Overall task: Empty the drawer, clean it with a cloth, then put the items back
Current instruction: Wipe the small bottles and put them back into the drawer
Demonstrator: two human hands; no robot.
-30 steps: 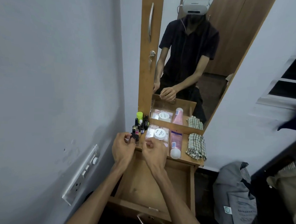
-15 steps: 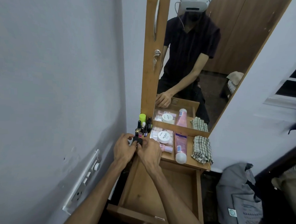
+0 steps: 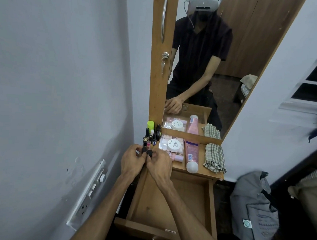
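Black-capped small bottles (image 3: 147,151) sit pinched between the fingers of our left hand (image 3: 132,162) and right hand (image 3: 159,164), above the open drawer (image 3: 169,206).

Both hands meet at the shelf's (image 3: 202,172) front left corner: the left hand (image 3: 132,161) pinches one black-capped bottle (image 3: 144,149), the right hand (image 3: 159,164) pinches another (image 3: 149,153) just beside it. More small bottles (image 3: 151,133) stand behind. A white jar (image 3: 174,145), a pink tube (image 3: 191,157) and a checked cloth (image 3: 214,157) lie to the right. The open drawer (image 3: 209,207) sits below.
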